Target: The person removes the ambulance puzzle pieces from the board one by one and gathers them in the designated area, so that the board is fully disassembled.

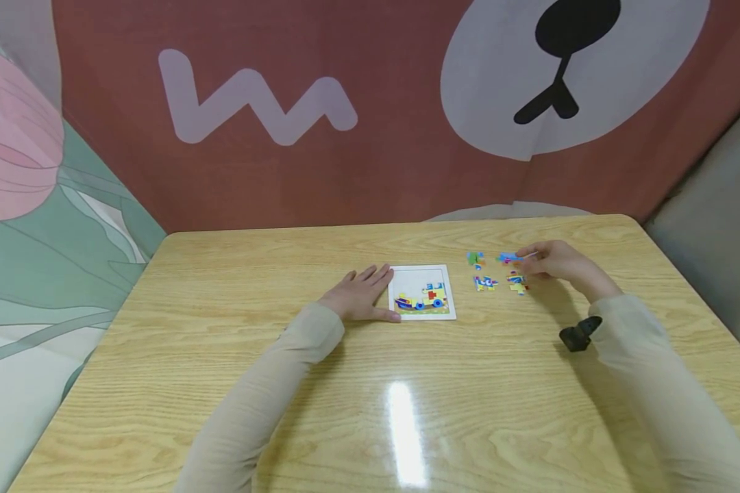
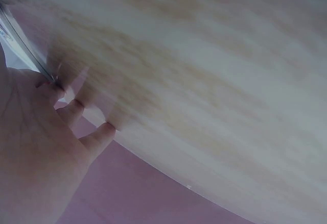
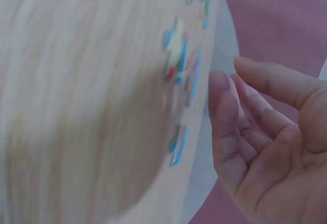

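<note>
My left hand (image 1: 362,296) lies with fingers spread on the table, its index finger and thumb against the left side of a white square puzzle tray (image 1: 416,269). Joined pieces (image 1: 421,302) in the tray's lower part show a yellow and blue vehicle picture. In the left wrist view, three fingertips (image 2: 108,127) touch the table. Over the loose pieces at the right hovers my right hand (image 1: 558,261), fingers bent and nothing visible between them. Its fingertips are near a blue puzzle piece (image 1: 508,258). The right wrist view has another piece (image 3: 179,145) lying apart, close to the hand.
More loose puzzle pieces lie right of the tray: a green one (image 1: 475,259), a blue and white one (image 1: 485,283) and a yellow one (image 1: 518,286). A dark wrist camera (image 1: 576,335) juts from the right sleeve. Behind the wooden table (image 1: 271,274) hangs a red-brown patterned cloth (image 1: 321,185).
</note>
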Available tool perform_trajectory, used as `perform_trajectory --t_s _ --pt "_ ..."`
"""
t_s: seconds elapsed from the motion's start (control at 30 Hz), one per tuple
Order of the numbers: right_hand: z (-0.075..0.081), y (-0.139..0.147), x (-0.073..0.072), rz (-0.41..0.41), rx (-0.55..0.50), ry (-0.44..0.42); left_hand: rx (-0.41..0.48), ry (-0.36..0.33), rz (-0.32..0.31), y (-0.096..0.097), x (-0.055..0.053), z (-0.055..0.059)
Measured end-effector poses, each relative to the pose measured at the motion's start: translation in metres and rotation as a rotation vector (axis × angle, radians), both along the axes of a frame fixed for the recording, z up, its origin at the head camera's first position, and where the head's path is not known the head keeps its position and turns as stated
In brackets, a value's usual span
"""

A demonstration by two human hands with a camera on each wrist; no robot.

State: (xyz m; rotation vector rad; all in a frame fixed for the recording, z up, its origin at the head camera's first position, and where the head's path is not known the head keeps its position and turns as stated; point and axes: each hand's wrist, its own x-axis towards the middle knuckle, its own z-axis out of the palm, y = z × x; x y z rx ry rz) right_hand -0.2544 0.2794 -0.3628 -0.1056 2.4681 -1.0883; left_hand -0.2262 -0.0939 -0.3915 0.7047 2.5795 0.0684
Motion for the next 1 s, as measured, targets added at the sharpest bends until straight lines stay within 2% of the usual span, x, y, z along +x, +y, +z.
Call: perform_trajectory --t_s 0.27,0.5,0.83,1.0 --pt "0.010 -0.024 0.003 0.011 -0.037 0.083 -0.005 0.002 -0.002 0.000 -0.002 -0.001" --pt "0.011 -0.051 0.009 0.054 -0.043 0.108 -0.010 0.001 -0.004 0.001 -0.002 -0.001" --pt "0.000 -0.085 0.014 0.178 -0.065 0.173 -0.011 -0.008 0.003 0.001 0.000 0.001" --pt "-0.006 -0.101 0.018 0.224 -0.108 0.148 -0.014 -0.012 0.008 0.001 0.000 0.000"
